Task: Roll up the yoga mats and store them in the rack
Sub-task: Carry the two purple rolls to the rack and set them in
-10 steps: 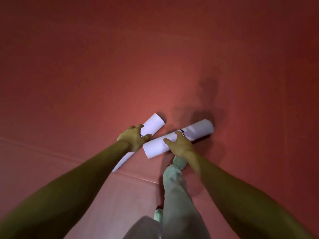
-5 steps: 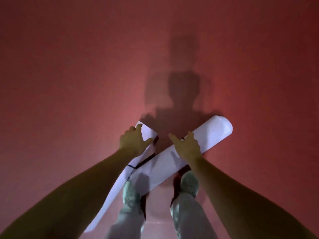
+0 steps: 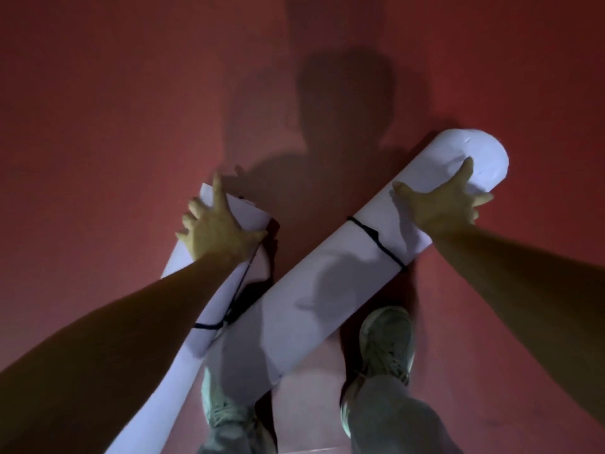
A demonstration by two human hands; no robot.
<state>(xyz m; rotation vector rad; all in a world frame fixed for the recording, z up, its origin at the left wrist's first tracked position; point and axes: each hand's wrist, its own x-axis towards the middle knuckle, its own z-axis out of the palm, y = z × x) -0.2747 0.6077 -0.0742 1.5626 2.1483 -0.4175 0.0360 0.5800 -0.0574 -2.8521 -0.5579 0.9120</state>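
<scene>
Two rolled white yoga mats are held crossed over a red floor (image 3: 98, 132): the left mat (image 3: 245, 213) is gripped near its upper end by the left hand (image 3: 218, 229), the right mat (image 3: 330, 286) is clasped by the widely spread right hand (image 3: 447, 206).

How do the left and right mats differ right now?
The right mat looks thicker than the left mat. It slants up to the right; the left mat runs steeper. Its cord wraps tight; the left mat's trails a loose strand. Both are white, rolled and tied.
</scene>
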